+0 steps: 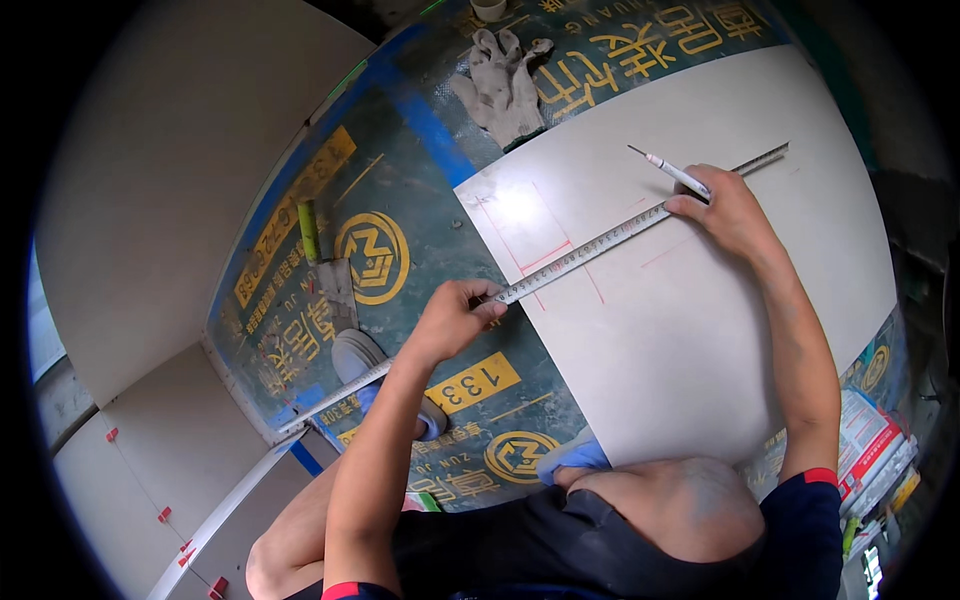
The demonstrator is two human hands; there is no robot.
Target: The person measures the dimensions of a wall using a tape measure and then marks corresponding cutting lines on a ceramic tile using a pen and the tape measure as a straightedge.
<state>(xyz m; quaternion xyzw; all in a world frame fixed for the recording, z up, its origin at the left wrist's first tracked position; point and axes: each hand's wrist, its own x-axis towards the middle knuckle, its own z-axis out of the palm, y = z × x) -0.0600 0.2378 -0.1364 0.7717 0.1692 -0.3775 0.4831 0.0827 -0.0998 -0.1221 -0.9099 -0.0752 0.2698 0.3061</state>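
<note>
A long steel ruler (pixel 590 245) lies slantwise across a large pale tile (pixel 700 330) marked with thin red lines. My left hand (pixel 462 315) pinches the ruler between thumb and fingers at the tile's left edge. In line with it, a pale strip (pixel 330 402) shows beyond my left forearm, seemingly the same ruler. My right hand (pixel 728 210) grips a white marker pen (pixel 668 172), its thin tip pointing up and left, off the tile surface as far as I can tell. The thumb of that hand rests at the ruler's edge.
A dirty work glove (pixel 500 90) lies beyond the tile on the green printed floor sheet (pixel 440 215). Left of it is a scraper with a green handle (pixel 308 230). Red clips (pixel 165 514) line a tile joint at lower left. A packaged bag (pixel 862 440) stands at right.
</note>
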